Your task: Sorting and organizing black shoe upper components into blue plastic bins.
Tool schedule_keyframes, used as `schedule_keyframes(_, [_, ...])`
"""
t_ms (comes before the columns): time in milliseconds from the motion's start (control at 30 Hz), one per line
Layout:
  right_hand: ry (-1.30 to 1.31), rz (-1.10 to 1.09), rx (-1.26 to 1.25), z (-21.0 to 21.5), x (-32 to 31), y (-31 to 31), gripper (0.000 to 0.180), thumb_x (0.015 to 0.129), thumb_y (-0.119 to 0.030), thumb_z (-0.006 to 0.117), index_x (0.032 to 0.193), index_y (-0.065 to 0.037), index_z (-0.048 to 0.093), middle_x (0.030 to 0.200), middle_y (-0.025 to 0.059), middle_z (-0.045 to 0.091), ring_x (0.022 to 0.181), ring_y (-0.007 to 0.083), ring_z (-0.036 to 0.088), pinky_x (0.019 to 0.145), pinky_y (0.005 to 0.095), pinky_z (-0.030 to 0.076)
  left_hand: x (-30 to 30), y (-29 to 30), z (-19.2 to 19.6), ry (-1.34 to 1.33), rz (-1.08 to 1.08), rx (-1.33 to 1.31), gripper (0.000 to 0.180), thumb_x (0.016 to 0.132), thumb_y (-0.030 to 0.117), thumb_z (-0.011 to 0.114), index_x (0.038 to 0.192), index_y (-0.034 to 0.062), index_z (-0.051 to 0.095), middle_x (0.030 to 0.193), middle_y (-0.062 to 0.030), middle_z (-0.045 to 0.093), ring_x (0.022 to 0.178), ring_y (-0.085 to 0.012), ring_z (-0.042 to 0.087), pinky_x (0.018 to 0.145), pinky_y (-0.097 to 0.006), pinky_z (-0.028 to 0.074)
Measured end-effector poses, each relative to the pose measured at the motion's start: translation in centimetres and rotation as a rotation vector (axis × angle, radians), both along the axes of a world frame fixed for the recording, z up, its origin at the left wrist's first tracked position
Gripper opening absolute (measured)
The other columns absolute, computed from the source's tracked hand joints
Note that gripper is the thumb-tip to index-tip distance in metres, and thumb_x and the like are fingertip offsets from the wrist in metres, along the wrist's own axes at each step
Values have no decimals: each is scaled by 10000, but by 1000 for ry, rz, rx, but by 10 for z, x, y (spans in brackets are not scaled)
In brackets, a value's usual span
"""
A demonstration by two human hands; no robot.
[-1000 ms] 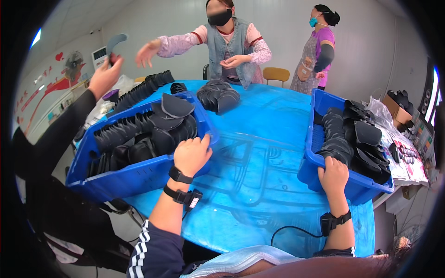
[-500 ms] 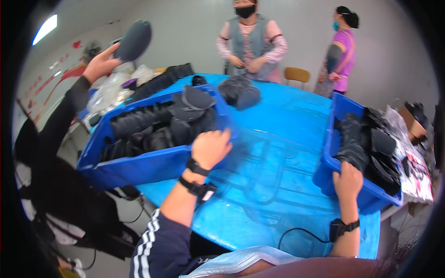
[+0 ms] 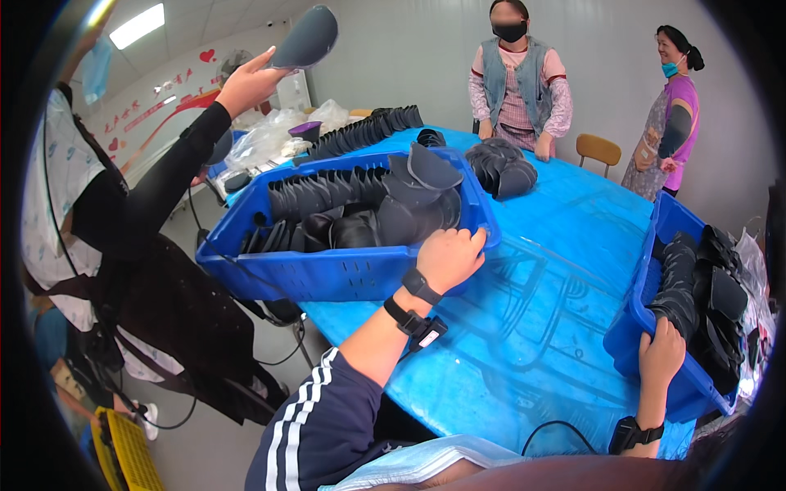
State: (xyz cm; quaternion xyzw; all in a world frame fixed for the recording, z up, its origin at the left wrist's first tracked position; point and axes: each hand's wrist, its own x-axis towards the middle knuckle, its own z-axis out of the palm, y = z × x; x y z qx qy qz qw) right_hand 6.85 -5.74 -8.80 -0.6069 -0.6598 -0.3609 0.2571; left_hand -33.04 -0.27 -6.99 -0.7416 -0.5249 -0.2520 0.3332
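A blue plastic crate [image 3: 327,282] at the left of the table is filled with stacked dark grey curved pads, including an upright pad [image 3: 434,168]. My left hand [image 3: 449,260] is closed at this crate's near right corner, fingers at the rim; the fingertips are partly hidden. A second blue crate [image 3: 629,315] stands at the right, tilted in view, with more stacked dark pads [image 3: 679,274] and black pieces inside. My right hand [image 3: 661,353] grips its near rim, the fingers curled over the edge.
A person at the left holds up a dark pad [image 3: 307,37]. Two people stand across the blue-covered table [image 3: 491,327]. A pile of pads [image 3: 501,168] and a long row of pads [image 3: 368,131] lie at the far side. A yellow crate [image 3: 131,450] is on the floor.
The view has turned left, so everything sits further right. Both my hands stay at their crates. The person across has lowered their hands to the table.
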Motion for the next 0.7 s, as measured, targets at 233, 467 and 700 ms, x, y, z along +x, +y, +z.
schedule_keyframes(233, [2,18,36,3,-4,4,170,672,-119,554,813,-35,510,703,113,510,677,286,527,617,382,411,-4,0,6,-5,-22,-21,345,742,313,618,1004,96,558,699,-71,562,624,-221,581,564,-351,462])
schedule_keyframes(467, [7,43,57,-4,-2,5,190,663,-121,557,825,-31,514,716,116,515,687,295,526,625,383,410,-56,-19,66,-1340,-479,449,577,768,-61,544,1301,59,360,1303,-234,303,723,-220,597,632,-269,493])
schedule_keyframes(700, [19,-4,26,-11,9,4,265,658,-121,570,892,-7,519,758,117,522,727,289,527,641,377,407,-29,-29,52,-257,39,82,624,729,13,488,1325,162,381,1359,-278,272,1070,-350,524,758,-367,503])
